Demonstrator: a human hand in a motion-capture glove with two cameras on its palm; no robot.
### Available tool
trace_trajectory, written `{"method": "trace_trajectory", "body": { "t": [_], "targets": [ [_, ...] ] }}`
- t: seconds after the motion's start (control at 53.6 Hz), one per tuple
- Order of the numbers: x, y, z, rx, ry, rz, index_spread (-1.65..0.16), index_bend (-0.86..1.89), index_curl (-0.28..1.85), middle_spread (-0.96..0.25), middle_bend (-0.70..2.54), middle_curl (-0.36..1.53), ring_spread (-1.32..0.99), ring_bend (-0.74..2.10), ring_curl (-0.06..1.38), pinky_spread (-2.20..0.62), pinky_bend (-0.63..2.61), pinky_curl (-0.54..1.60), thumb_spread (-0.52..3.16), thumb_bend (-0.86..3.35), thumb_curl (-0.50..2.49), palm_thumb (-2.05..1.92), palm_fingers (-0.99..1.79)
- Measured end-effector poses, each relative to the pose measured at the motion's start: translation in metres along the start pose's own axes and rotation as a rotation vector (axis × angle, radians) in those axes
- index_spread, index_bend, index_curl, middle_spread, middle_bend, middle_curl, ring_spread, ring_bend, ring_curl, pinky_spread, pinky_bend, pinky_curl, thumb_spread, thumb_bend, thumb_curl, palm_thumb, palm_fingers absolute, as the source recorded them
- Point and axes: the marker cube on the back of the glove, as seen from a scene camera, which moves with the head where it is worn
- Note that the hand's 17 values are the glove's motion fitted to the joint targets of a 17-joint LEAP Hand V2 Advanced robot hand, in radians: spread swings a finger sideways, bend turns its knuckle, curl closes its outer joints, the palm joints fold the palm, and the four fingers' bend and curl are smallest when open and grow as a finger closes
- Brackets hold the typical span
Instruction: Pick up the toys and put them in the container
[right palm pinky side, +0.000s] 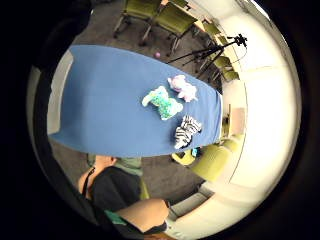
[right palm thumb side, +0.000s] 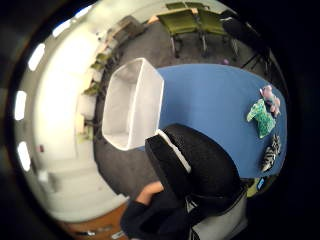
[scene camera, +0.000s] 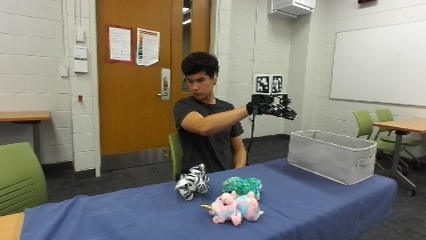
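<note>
A blue-clothed table (scene camera: 313, 200) bears a zebra plush (scene camera: 192, 183), a green plush (scene camera: 242, 185), a unicorn plush (scene camera: 233, 208) and, at 3 o'clock, a grey fabric bin (scene camera: 331, 155). Only the outside view shows the raised right hand (scene camera: 271, 106), fingers relaxed, holding nothing.

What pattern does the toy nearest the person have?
Black and white stripes, like a zebra; the outside view shows it best.

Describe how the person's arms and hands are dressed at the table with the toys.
The right hand wears a black glove with black straps and white plastic at the palm. The arm is bare below a short dark grey T-shirt sleeve. The other hand is not visible in the outside view.
</note>
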Motion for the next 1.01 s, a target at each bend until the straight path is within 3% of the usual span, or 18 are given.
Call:
{"method": "trace_trajectory", "body": {
  "t": [0.261, 0.448, 0.634, 0.783, 1.007],
  "targets": [
    [0.008, 0.000, -0.001, 0.000, 0.026, 0.001, -0.22, 0.17, 0.13, -0.11, 0.31, 0.15, -0.28, 0.29, 0.11, -0.11, 0.41, 0.19, 1.05, -0.03, 0.05, -0.05, 0.25],
    [0.024, -0.003, -0.002, 0.006, 0.057, 0.009, -0.24, 0.18, 0.19, -0.13, 0.33, 0.21, -0.33, 0.31, 0.14, -0.13, 0.41, 0.23, 1.22, -0.03, 0.08, -0.05, 0.24],
    [0.096, -0.022, 0.006, 0.056, 0.065, 0.040, -0.27, 0.20, 0.24, -0.14, 0.33, 0.24, -0.35, 0.31, 0.15, -0.12, 0.41, 0.25, 1.24, -0.04, 0.11, -0.06, 0.24],
    [0.159, -0.044, 0.050, 0.059, 0.017, 0.062, -0.30, 0.24, 0.29, -0.17, 0.31, 0.26, -0.37, 0.29, 0.16, -0.12, 0.39, 0.26, 1.20, -0.05, 0.12, -0.07, 0.26],
    [0.207, -0.047, 0.149, -0.087, 0.007, 0.123, -0.32, 0.27, 0.35, -0.19, 0.26, 0.29, -0.39, 0.21, 0.17, -0.12, 0.43, 0.30, 1.14, -0.07, 0.14, -0.09, 0.21]
  ]
}}
